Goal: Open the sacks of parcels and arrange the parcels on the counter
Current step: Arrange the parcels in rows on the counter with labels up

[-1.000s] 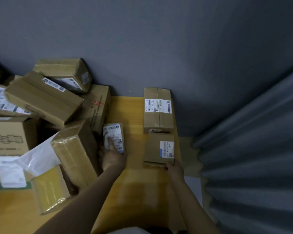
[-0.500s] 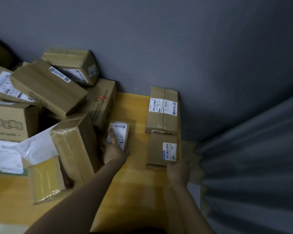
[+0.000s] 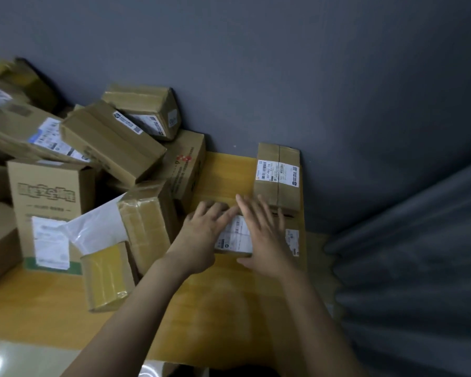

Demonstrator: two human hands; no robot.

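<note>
A small parcel (image 3: 235,236) with a white label lies flat on the yellow counter (image 3: 223,172), between my two hands. My left hand (image 3: 201,232) holds it from the left, fingers curled over its far edge and index finger stretched across the top. My right hand (image 3: 264,235) lies flat with straight fingers over the parcel's right side. It also covers most of a small brown box (image 3: 292,242) beside it. Behind them a longer labelled box (image 3: 278,172) stands against the grey wall.
A loose pile of cardboard parcels (image 3: 112,142) fills the counter's left side, with a tape-wrapped parcel (image 3: 144,224) and a yellow one (image 3: 106,276) leaning nearest my left arm. A grey pleated curtain (image 3: 405,268) hangs past the counter's right edge.
My left hand has carried the small labelled parcel from the pile to the right and laid it flat beside the small brown box. My right hand moved from that box's near edge onto the parcel.
</note>
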